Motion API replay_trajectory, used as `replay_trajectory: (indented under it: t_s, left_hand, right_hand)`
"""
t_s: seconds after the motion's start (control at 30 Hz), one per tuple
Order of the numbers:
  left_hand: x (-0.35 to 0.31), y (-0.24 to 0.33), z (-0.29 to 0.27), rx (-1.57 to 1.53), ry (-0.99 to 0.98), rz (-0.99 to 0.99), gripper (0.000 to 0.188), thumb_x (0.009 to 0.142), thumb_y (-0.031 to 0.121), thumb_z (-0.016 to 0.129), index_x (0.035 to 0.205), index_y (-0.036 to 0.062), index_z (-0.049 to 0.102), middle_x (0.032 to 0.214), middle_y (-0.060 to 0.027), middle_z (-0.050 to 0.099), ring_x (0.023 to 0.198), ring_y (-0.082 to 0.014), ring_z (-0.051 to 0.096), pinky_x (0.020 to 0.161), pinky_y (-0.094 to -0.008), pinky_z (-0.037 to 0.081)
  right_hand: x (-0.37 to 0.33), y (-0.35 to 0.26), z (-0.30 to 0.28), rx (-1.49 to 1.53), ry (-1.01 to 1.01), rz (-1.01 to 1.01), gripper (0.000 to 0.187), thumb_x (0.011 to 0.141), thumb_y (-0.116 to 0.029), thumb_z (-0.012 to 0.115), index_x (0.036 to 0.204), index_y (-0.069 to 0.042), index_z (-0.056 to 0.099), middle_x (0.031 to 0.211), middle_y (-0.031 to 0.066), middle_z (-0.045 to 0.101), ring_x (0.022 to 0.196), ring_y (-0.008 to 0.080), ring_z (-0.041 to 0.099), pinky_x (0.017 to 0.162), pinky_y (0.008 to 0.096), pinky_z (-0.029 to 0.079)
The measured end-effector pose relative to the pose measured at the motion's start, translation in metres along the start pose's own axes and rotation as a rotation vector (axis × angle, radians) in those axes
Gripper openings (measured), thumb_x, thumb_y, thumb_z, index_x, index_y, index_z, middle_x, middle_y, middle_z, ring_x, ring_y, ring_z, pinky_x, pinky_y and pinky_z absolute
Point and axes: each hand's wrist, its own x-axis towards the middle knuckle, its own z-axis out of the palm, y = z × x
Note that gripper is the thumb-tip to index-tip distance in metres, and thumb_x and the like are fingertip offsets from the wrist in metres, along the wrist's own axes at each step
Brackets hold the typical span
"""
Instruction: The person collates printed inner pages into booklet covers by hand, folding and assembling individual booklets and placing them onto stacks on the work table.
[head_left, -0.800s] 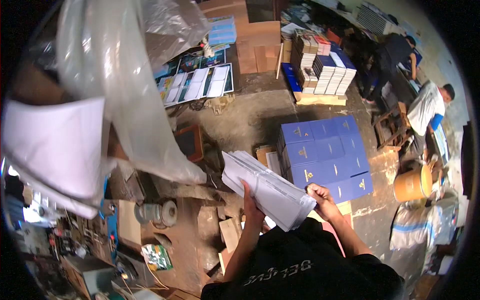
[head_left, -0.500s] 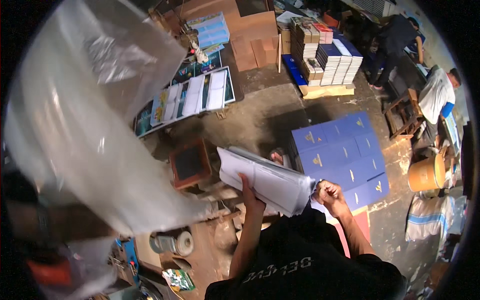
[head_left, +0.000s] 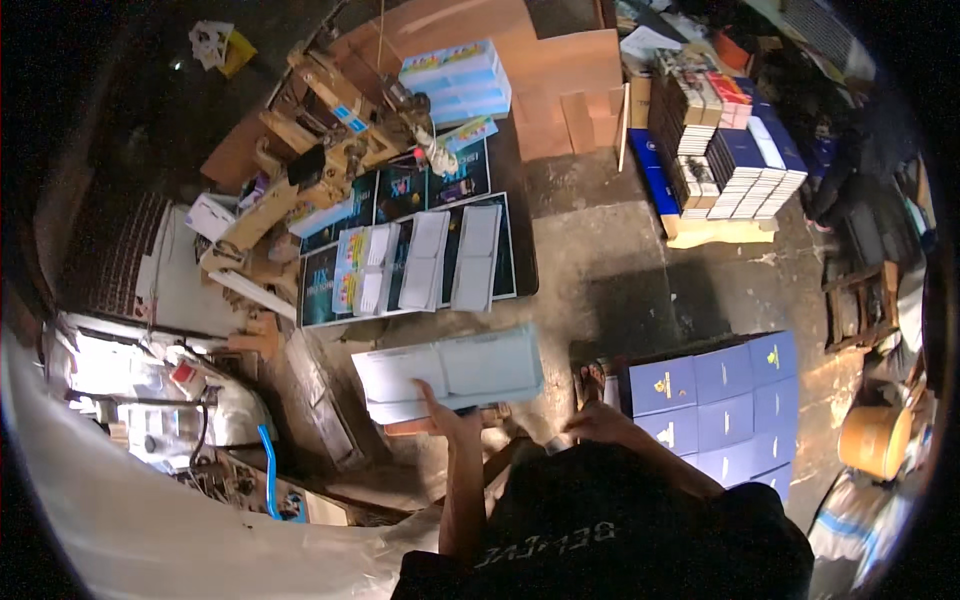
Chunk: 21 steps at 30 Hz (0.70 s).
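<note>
Paper bundle: a long, flat bundle of white rectangular paper sheets [head_left: 440, 368], held up in front of the body, left of its middle
Long axis: runs left to right across the view, its right end slightly farther from the body
Left hand: the bare left hand [head_left: 455, 424] grips the bundle's near long edge, thumb over the top face, fingers hidden beneath
Right hand: the bare right hand [head_left: 597, 422] looks curled, apart from the bundle; cannot tell whether it pinches anything
Nearer hand: the left, in contact; from the right hand, the bundle lies to the left and slightly farther out
Blue books: a broad block of dark blue books with gold emblems [head_left: 725, 400], just right of the right hand
Table beyond: narrow white folded-paper stacks [head_left: 425, 262] on dark printed sheets [head_left: 400, 195], well apart from both hands
</note>
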Motion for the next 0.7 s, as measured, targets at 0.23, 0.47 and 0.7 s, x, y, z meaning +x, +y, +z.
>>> replay_trajectory:
  t_s: [0.23, 0.47, 0.7]
  left_hand:
    - [0.030, -0.037, 0.045, -0.060, 0.104, -0.147, 0.057, 0.097, 0.044, 0.060, 0.138, 0.0073, 0.046, 0.128, -0.0081, 0.057, 0.116, -0.0260, 0.053, 0.100, -0.0422, 0.045]
    - [0.055, -0.066, 0.098, -0.005, -0.008, -0.230, 0.065, 0.094, 0.047, 0.063, 0.137, 0.0036, 0.043, 0.125, -0.0134, 0.056, 0.112, -0.0311, 0.056, 0.093, -0.0451, 0.051]
    - [0.114, -0.072, 0.055, 0.763, -0.810, -0.315, 0.054, 0.098, 0.044, 0.057, 0.135, 0.0055, 0.051, 0.117, -0.0068, 0.061, 0.106, -0.0208, 0.056, 0.101, -0.0349, 0.042]
  right_hand:
    - [0.148, -0.119, -0.021, 1.234, 0.248, 0.339, 0.040, 0.090, -0.019, 0.074, 0.121, 0.002, 0.060, 0.099, 0.0062, 0.061, 0.096, 0.0149, 0.061, 0.082, 0.0315, 0.052]
    - [0.207, -0.086, -0.054, 1.180, 0.764, 0.383, 0.045, 0.079, -0.022, 0.084, 0.112, -0.001, 0.061, 0.099, 0.0045, 0.065, 0.077, 0.0148, 0.061, 0.067, 0.0293, 0.052]
    - [0.303, -0.090, -0.144, 1.238, 0.724, 0.362, 0.051, 0.073, -0.015, 0.083, 0.116, 0.002, 0.060, 0.105, 0.0103, 0.066, 0.094, 0.0230, 0.065, 0.082, 0.0374, 0.055]
